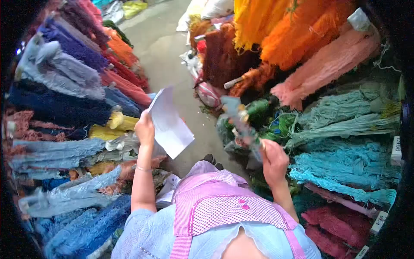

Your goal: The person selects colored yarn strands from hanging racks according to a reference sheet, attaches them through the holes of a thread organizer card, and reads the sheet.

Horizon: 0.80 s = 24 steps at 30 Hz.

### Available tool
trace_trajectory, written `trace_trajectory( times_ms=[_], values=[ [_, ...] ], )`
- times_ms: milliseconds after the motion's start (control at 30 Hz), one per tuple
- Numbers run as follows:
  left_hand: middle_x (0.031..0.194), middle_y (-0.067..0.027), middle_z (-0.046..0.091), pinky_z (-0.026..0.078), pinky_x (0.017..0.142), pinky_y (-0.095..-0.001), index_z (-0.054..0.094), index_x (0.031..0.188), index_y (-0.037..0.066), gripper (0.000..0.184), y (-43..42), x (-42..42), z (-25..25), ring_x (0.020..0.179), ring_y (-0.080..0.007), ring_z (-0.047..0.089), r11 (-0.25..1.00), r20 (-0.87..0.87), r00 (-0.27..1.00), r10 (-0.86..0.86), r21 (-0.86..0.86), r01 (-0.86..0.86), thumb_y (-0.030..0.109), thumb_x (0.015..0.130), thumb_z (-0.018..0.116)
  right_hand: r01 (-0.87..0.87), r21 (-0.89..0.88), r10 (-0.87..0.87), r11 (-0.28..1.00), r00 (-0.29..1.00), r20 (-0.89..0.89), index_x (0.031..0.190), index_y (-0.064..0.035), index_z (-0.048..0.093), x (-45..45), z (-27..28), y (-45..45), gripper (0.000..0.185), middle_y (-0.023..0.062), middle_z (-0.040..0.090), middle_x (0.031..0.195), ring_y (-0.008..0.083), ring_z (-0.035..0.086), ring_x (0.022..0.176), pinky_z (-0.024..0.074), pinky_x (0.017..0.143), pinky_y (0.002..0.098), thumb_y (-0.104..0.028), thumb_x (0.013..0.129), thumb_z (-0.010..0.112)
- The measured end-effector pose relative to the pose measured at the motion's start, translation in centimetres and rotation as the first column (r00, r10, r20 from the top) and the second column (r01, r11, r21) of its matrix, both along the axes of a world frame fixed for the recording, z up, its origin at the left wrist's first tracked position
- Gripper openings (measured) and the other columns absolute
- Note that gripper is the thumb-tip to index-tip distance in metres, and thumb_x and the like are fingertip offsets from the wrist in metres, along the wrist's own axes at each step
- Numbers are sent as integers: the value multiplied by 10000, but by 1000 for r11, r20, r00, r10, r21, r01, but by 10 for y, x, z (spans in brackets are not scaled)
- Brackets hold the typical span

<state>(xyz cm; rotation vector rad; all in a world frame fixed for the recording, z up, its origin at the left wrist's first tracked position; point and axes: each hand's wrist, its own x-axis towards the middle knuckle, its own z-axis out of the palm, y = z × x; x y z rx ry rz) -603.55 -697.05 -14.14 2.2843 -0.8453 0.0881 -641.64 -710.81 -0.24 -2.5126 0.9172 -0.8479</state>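
My left hand [145,131] is closed on a few white paper sheets [170,127], which hang open over the aisle with a fold between them. On the other side my right hand [274,157] grips the lower end of a long strip with multicoloured bits [243,123]. Motion smears that strip, so its exact kind cannot be made out. Nearest to my right hand are turquoise yarn hanks [345,170] and pale green yarn hanks [340,116]. Light blue yarn hanks [60,153] and yellow yarn [114,125] hang close to my left forearm.
Racks of yarn line both sides of a narrow concrete floor [159,52]. Orange hanks [297,34] and a salmon-pink hank [327,64] jut out at upper right. Dark green bundles [258,112] and a pink-striped bundle [209,94] lie low beside the aisle. White labels [379,222] mark right-hand rows.
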Motion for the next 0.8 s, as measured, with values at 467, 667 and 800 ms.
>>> trace_trajectory(
  times_ms=[467, 667, 800],
  values=[
    [801, -226, 613, 461, 625, -451, 612, 975, 56, 223, 24, 116, 6, 757, -399, 596, 940, 96, 937, 334, -106, -324, 226, 910, 482, -285, 607, 219, 742, 958, 183, 994, 15, 597, 221, -57, -70, 172, 34, 574, 706, 69, 524, 646, 447, 599, 232, -17, 833, 546],
    [838, -178, 639, 460, 653, -318, 598, 992, 11, 201, -44, 239, 26, 704, -257, 606, 926, -193, 962, 191, -288, -242, 172, 914, 508, -230, 706, 67, 670, 966, 251, 987, 0, 617, 354, -70, -142, 155, -20, 574, 723, 44, 502, 665, 430, 603, 212, -39, 851, 554],
    [946, -29, 627, 450, 716, -239, 582, 1008, -19, 183, -108, 308, 48, 804, -91, 570, 656, -668, 676, -313, -666, -355, 121, 920, 503, -249, 768, -66, 590, 933, 353, 976, 0, 621, 421, -71, -189, 144, -28, 566, 734, 39, 488, 669, 413, 622, 203, -28, 854, 550]
  ],
)
